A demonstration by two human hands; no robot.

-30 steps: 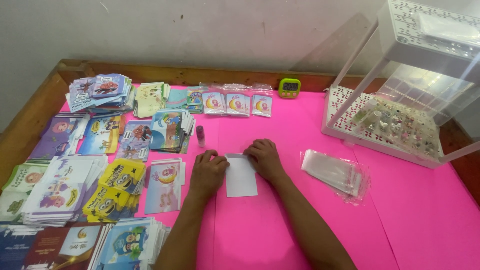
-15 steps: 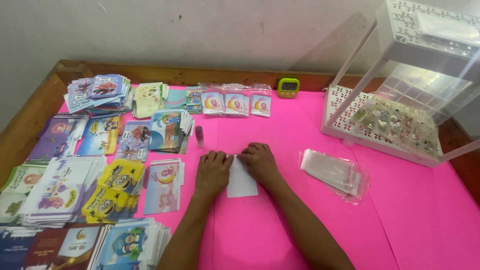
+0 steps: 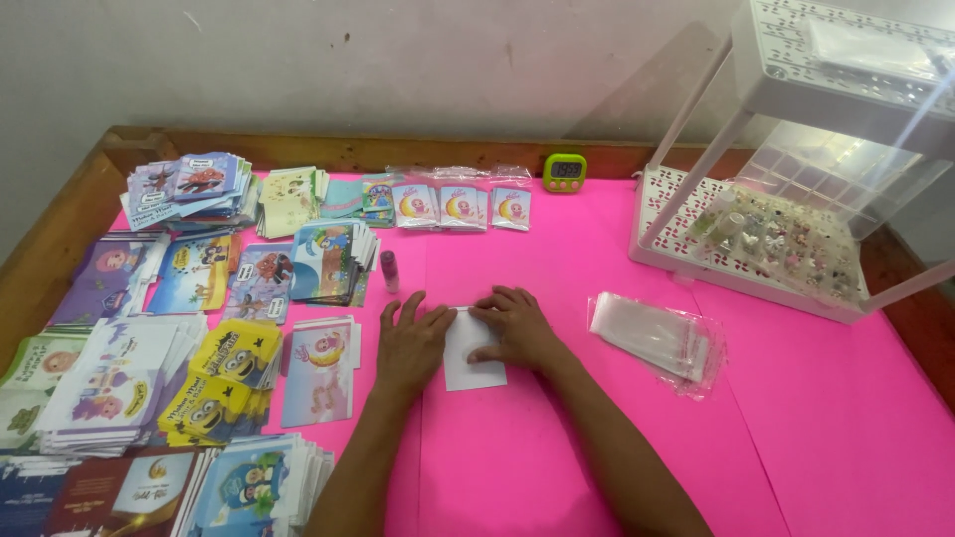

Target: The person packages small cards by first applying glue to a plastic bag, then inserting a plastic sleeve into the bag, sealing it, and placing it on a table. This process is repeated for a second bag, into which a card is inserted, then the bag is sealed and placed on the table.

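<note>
A small white envelope (image 3: 475, 366) lies flat on the pink table cover (image 3: 557, 438) in front of me. My left hand (image 3: 408, 343) rests palm down on its left edge, fingers spread. My right hand (image 3: 512, 326) presses on its upper right part with curled fingers. Both hands touch the envelope; neither lifts it. A small pink glue stick (image 3: 389, 271) stands just beyond my left hand.
Stacks of colourful printed envelopes (image 3: 214, 373) fill the left side. A row of bagged packets (image 3: 458, 207) and a green digital timer (image 3: 564, 172) sit at the back. Clear plastic sleeves (image 3: 652, 338) lie to the right, before a white plastic rack (image 3: 786, 179) with small items.
My hands have drawn closer together over the white envelope, the right hand sliding slightly left and down along its top. The envelope stays in place.
</note>
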